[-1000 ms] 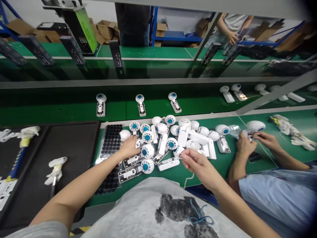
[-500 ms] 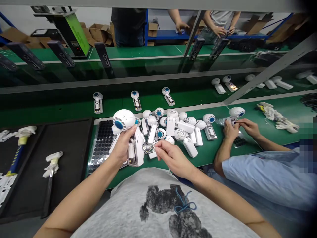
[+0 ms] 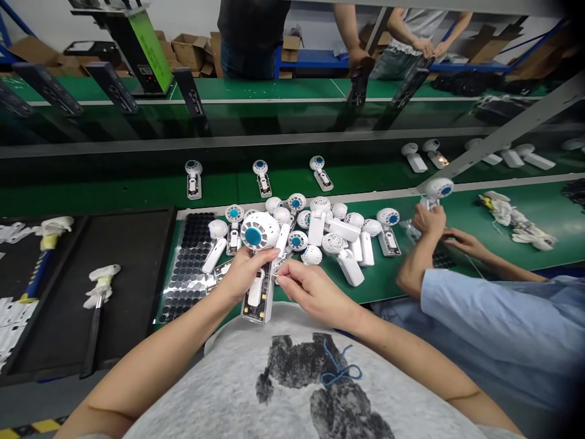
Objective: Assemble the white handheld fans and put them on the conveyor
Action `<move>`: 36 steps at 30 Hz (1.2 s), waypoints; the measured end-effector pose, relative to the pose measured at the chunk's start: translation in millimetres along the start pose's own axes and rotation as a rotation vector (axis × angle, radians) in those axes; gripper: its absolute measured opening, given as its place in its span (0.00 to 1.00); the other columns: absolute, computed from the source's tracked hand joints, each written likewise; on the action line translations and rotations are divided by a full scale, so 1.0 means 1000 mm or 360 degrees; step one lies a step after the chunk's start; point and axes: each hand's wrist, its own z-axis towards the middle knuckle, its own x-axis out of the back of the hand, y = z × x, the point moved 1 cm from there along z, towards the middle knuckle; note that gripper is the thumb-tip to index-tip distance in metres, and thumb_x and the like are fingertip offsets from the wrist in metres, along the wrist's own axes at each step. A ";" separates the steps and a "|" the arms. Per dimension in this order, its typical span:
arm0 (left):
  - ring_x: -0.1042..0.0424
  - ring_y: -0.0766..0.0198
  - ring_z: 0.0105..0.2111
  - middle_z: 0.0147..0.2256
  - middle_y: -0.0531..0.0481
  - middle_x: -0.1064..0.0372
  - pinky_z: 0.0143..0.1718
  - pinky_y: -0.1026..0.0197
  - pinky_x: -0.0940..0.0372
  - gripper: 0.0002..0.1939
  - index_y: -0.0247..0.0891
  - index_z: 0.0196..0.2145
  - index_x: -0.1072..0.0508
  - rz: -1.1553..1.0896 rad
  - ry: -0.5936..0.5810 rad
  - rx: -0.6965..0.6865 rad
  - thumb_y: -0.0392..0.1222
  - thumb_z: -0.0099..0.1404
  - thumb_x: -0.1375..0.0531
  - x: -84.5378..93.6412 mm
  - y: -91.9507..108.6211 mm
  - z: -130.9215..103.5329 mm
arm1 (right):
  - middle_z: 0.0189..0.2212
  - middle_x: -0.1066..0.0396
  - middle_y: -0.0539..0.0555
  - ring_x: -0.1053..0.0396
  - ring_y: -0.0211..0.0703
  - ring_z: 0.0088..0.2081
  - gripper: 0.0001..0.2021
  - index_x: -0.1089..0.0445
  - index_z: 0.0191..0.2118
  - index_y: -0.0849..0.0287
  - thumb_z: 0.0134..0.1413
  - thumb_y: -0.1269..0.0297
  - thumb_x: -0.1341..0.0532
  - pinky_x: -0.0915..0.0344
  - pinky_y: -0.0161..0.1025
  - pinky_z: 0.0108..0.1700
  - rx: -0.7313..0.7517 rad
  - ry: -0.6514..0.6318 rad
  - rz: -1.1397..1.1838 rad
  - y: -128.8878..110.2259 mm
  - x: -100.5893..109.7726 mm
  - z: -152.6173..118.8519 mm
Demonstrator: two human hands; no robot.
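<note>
My left hand [image 3: 243,272] grips a white handheld fan [image 3: 267,229] with a round head and a blue hub. Its open handle faces up, showing a circuit board with small yellow parts and a white inner piece. At the handle's right edge, my right hand [image 3: 313,291] has thumb and forefinger pinched together. A tiny pale tip shows at those fingers, too small to name. Just beyond both hands lies a pile of similar white fans [image 3: 333,244], some with closed handles and some with open ones.
A sheet of black round stickers [image 3: 187,262] lies left of the pile. Two hammers with wrapped heads [image 3: 101,286] rest on a black tray [image 3: 132,244]. Three open fans [image 3: 262,180] stand along the green belt. At right, a co-worker's hand [image 3: 429,219] holds another fan.
The fan in my left hand has turned so its open handle faces me, and moved right. My right hand has come to its edge. The co-worker has raised a fan. The view has shifted slightly.
</note>
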 end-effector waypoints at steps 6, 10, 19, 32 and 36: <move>0.35 0.67 0.25 0.26 0.52 0.31 0.27 0.65 0.40 0.14 0.34 0.32 0.29 -0.0028 -0.0060 0.0172 0.44 0.50 0.36 -0.002 -0.001 -0.001 | 0.19 0.42 0.44 0.45 0.33 0.22 0.08 0.44 0.27 0.58 0.58 0.67 0.51 0.47 0.31 0.27 -0.0111 -0.0108 0.0169 0.007 0.000 0.001; 0.36 0.69 0.23 0.24 0.54 0.34 0.25 0.67 0.41 0.13 0.34 0.31 0.30 -0.0153 -0.0084 0.0269 0.45 0.50 0.36 -0.004 -0.004 -0.001 | 0.19 0.43 0.44 0.46 0.33 0.22 0.07 0.43 0.28 0.58 0.58 0.68 0.50 0.48 0.31 0.26 -0.0089 -0.0077 0.0124 0.006 0.002 0.001; 0.32 0.57 0.40 0.40 0.46 0.30 0.40 0.60 0.38 0.20 0.34 0.41 0.31 0.0253 -0.0231 0.0102 0.49 0.54 0.39 0.001 -0.002 -0.004 | 0.20 0.38 0.46 0.42 0.34 0.23 0.08 0.42 0.27 0.58 0.58 0.67 0.49 0.45 0.32 0.28 -0.0186 -0.0400 0.0236 0.016 0.002 0.004; 0.35 0.56 0.47 0.47 0.46 0.34 0.45 0.58 0.41 0.21 0.37 0.46 0.36 0.0258 -0.0181 0.0199 0.46 0.56 0.40 0.007 -0.010 -0.001 | 0.19 0.37 0.46 0.42 0.34 0.23 0.07 0.40 0.28 0.59 0.56 0.68 0.48 0.45 0.32 0.29 -0.0275 -0.0340 0.0280 0.029 -0.007 0.013; 0.33 0.57 0.44 0.46 0.46 0.33 0.40 0.60 0.38 0.22 0.37 0.46 0.36 0.0078 -0.0105 0.0374 0.44 0.54 0.39 0.007 -0.015 -0.001 | 0.20 0.36 0.47 0.42 0.34 0.23 0.06 0.40 0.28 0.59 0.56 0.68 0.49 0.45 0.32 0.28 -0.0314 -0.0313 0.0351 0.032 -0.016 0.015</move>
